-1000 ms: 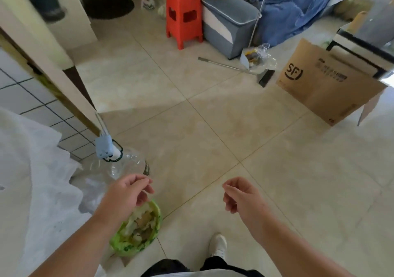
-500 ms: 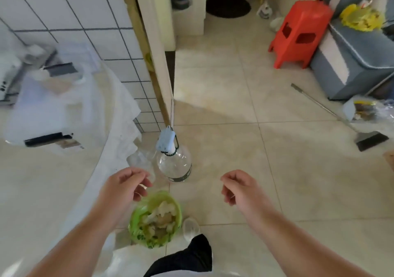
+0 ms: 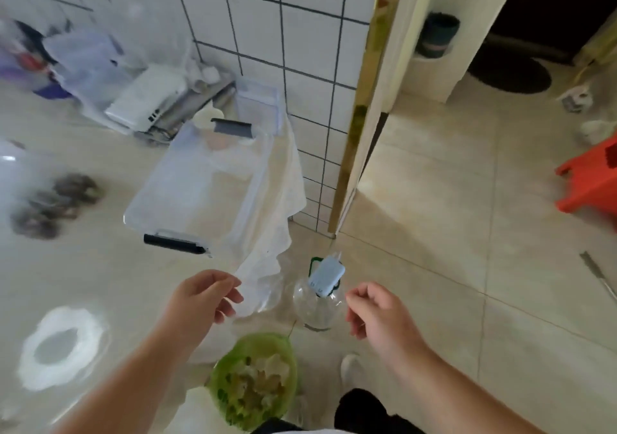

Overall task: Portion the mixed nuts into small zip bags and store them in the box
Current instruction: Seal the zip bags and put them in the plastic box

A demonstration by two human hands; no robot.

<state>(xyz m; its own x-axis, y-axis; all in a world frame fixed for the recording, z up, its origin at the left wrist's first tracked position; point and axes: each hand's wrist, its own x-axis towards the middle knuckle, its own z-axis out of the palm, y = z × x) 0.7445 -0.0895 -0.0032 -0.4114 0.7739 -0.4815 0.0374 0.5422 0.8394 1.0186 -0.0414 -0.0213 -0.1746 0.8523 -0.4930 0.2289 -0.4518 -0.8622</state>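
Hovering loosely curled and empty, both hands' fingers point(image 3: 230, 291) near the clear rectangular plastic box point(image 3: 200, 186)

View swings left from the open floor to the glossy beige tabletop point(image 3: 100, 283). A clear plastic box with black handles point(image 3: 203, 186) and blurred dark nut piles point(image 3: 50, 203) now show; the cardboard carton is gone. Left hand point(image 3: 200, 303) and right hand point(image 3: 380, 316) sit higher in view, fingers loosely curled.

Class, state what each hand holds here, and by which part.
Nothing is held: the left hand and the right hand hang loosely curled, empty, above the floor.
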